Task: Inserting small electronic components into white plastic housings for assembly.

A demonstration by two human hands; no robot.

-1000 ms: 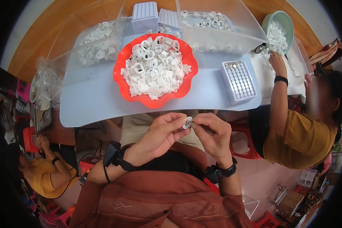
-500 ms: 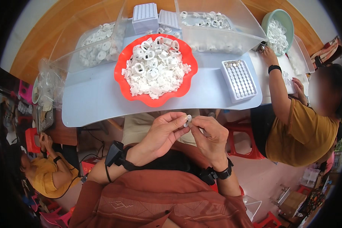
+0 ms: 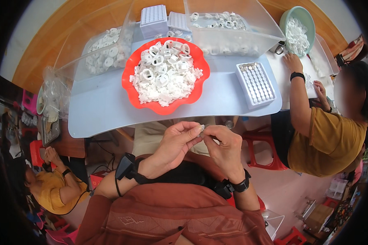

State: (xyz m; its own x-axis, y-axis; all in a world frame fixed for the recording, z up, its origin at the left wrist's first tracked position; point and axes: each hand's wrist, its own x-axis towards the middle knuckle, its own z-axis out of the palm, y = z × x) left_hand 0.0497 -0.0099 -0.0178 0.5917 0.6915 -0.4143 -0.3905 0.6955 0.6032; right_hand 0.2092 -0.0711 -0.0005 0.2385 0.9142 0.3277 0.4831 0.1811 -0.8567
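A small white plastic part [image 3: 201,128] sits between the fingertips of both hands, in front of the table's near edge. My left hand [image 3: 176,142] is closed, pinching the part between thumb and fingers. From the other side, my right hand [image 3: 225,143] meets it with thumb and forefinger pressed together, its other fingers curled in. My fingers cover much of the part. Beyond my hands stands a red wavy-rimmed bowl [image 3: 131,90] heaped with white plastic pieces [image 3: 164,80], some of them ring-shaped. To its right is a white tray [image 3: 255,85] with rows of round silvery pieces.
Clear bins [image 3: 233,42] with white parts stand at the back of the pale blue table [image 3: 98,118]. A stack of white trays [image 3: 153,21] is between them. At right, a co-worker [image 3: 327,139] sits near a green bowl [image 3: 288,22]; another person [image 3: 63,185] sits at left.
The small white part has turned and shows less of its face between my fingers. My hands stay almost in place. The co-worker's hand at right has moved off a small metal object.
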